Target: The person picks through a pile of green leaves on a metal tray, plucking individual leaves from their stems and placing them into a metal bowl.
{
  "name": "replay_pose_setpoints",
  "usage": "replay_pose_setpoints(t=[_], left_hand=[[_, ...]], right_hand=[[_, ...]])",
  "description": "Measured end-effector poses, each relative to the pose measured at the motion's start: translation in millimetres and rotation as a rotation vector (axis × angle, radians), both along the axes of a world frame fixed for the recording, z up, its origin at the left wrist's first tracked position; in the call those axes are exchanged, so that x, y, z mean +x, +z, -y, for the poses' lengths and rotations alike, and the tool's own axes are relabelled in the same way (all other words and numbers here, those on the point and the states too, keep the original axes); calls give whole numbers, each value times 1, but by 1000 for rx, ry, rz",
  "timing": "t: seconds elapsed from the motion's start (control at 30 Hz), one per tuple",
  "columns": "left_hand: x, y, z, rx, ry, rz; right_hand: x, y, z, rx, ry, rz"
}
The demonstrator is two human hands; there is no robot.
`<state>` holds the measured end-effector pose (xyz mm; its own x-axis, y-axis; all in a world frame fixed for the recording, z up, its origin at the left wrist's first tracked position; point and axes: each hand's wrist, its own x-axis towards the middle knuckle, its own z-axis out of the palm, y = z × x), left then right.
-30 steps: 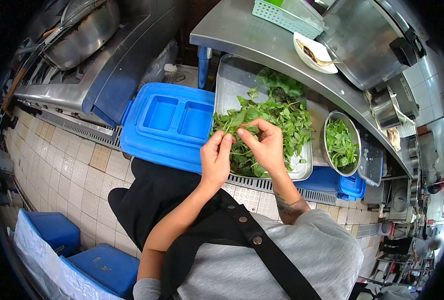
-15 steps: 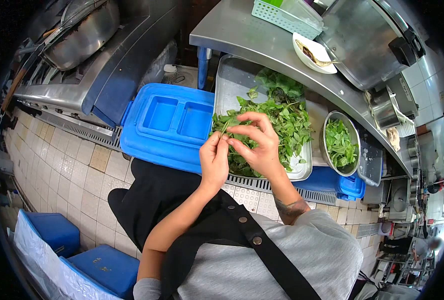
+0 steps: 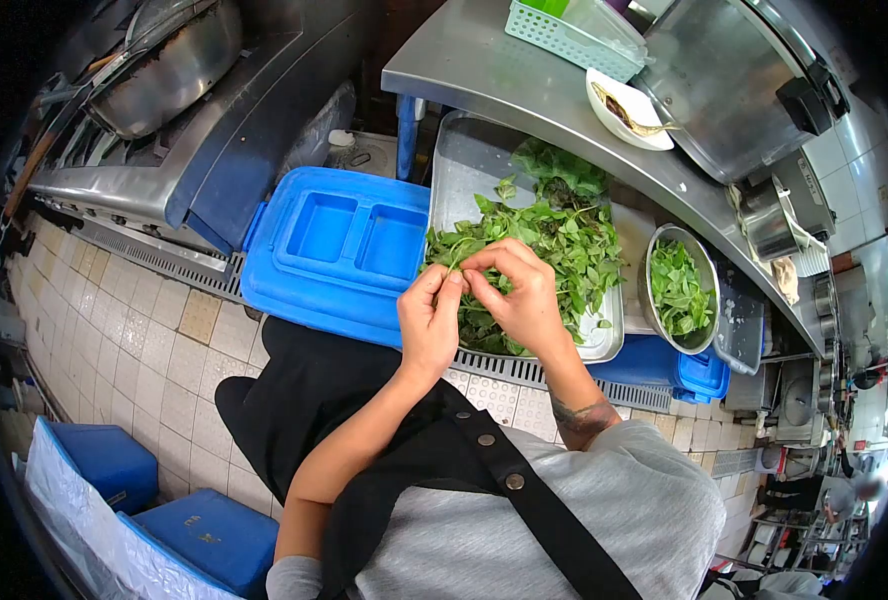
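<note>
Our right hand (image 3: 524,305) has drawn its raised fingers in since half a second ago, now bunched by our left hand (image 3: 429,330). Marks on the blue bin (image 3: 204,560) are too small to read. Left thumb and forefinger pinch a sprig (image 3: 453,262) over the tray (image 3: 454,190) of leaves (image 3: 569,265); right fingertips curl up to it, can't tell if they're gripping. Blue lid (image 3: 329,285) left, bowl (image 3: 676,231) of leaves right, tiled floor (image 3: 154,370), steel counter (image 3: 484,65) beyond, wok (image 3: 169,85) far left.
</note>
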<state>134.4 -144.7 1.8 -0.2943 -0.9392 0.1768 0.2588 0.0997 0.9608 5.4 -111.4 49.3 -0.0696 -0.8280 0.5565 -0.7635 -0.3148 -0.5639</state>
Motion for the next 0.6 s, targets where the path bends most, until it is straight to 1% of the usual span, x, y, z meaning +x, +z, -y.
replay_pose_setpoints(t=[0.23, 0.4, 0.43, 0.5, 0.57, 0.6], left_hand=[[-3, -6, 1, -37, 22, 11], [-3, 1, -1, -117, 14, 63], [-3, 1, -2, -140, 10, 74], [-2, -1, -2, -109, -11, 37], [-1, -2, -2, -77, -15, 2], [0, -2, 0, -60, -11, -13]], right_hand=[[-2, 0, 1, -4, 54, -1], [-3, 0, -1, 9, 69, -22], [-2, 2, -2, 18, 62, 18], [-1, 5, -4, 36, 47, 97], [-9, 2, -1, -47, -35, 138], [-14, 1, -2, -28, -55, 281]])
